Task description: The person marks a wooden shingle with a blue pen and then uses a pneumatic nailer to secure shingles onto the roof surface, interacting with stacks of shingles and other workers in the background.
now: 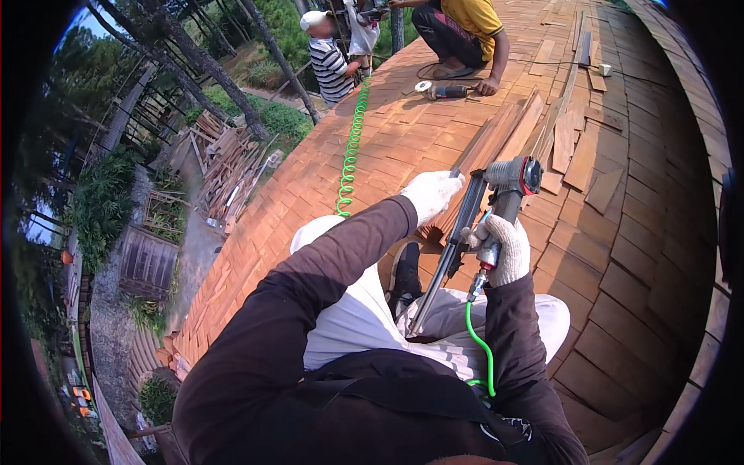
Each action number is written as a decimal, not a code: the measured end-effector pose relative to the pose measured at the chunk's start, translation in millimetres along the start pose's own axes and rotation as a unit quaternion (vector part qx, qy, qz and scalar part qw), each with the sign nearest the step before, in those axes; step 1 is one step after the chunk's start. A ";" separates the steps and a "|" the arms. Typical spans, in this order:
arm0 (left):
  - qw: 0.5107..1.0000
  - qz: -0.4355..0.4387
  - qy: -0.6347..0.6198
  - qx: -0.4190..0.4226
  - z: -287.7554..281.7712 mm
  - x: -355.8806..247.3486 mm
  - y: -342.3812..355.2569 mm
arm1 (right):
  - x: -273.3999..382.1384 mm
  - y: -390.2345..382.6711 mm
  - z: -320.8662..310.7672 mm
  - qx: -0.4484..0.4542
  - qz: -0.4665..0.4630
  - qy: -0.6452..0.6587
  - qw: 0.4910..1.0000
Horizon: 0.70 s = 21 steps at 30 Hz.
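My right hand (pixel 505 252) in a pale knit glove grips a grey pneumatic nail gun (pixel 511 177) by its handle, with a green hose (pixel 487 350) coupled below. The gun's long dark magazine (pixel 442 279) slants down toward my crossed legs in light trousers (pixel 333 333). My left hand (pixel 434 194), also gloved, is curled at the left of the magazine's upper end; what its fingers hold, possibly a narrow strip, I cannot make out. Long reddish boards (pixel 513 128) lie just beyond my hands on the shingled roof (pixel 391 147).
A crouched person in yellow (pixel 473 31) reaches toward a power tool (pixel 448 92). Another in stripes (pixel 329 66) stands at the roof's edge by a coiled green hose (pixel 353 147). Loose shingles (pixel 581 159) lie to the right. Far below left are trees, a path and piled timber (pixel 232 170).
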<state>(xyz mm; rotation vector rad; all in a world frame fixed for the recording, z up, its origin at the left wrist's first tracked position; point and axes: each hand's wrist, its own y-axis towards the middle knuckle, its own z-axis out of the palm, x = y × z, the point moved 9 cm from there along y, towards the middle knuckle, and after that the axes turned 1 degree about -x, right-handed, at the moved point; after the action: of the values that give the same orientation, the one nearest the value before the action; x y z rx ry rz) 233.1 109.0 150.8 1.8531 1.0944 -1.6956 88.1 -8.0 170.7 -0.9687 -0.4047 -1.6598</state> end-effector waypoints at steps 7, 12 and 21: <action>0.996 -0.036 -0.069 -0.032 -9.8 8.2 -3.7 | -0.6 -2.2 9.8 0.005 0.008 0.012 1.000; 0.989 -0.115 -0.088 0.028 6.0 21.8 -3.0 | 1.5 -3.0 8.9 0.004 0.012 0.006 1.000; 0.982 -0.068 -0.174 0.002 -1.6 24.4 1.6 | -2.7 -4.0 8.2 0.008 0.008 -0.011 1.000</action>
<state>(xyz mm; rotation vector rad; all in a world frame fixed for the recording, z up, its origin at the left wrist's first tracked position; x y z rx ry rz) 234.4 116.0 127.4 1.4352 1.0891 -2.0045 87.7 0.8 174.5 -0.9764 -0.4246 -1.6306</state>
